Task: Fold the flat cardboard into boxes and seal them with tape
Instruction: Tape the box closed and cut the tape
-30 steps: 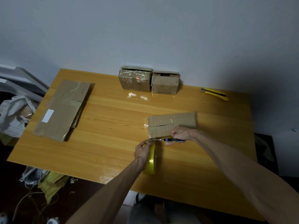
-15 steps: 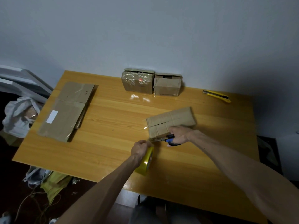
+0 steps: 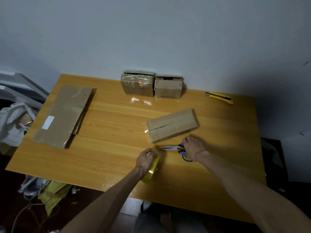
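Step in hand (judged): cutting the tape free once the top seam of the box (image 3: 172, 125) is covered.

Left hand (image 3: 147, 161) grips the yellow tape roll (image 3: 151, 173), fingers curled over its rim. The roll stands on edge near the middle of the near edge of the desk (image 3: 101, 157).

Right hand (image 3: 193, 148) lies over the blue-and-yellow handles of the scissors (image 3: 174, 148), just right of the roll. The blades are almost closed, tips pointing left at the top of the roll. Cannot tell whether the fingers pass through the loops or only rest on them.

To do it well (judgement):
- Hold the roll steady and keep its free end lifted so it does not stick back on itself.
- Snip square and leave enough overhang to fold down.
- Park the scissors apart from the box.
- Smooth the tape tab (image 3: 146, 131) over the box's left end, pressing from the seam outward.

Box: brown, low and long, creased, lying askew just right of the desk's centre. It sits just beyond both hands and neither touches it. The centre seam gapes slightly in its left half under clear tape, and the tab overhangs the left end, apparently unstuck.

Elsewhere:
- Flat cardboard (image 3: 65, 115) is stacked along the left edge.
- Two finished boxes (image 3: 138, 84) stand side by side at the far edge.
- A utility knife (image 3: 218, 97) lies near the far right corner
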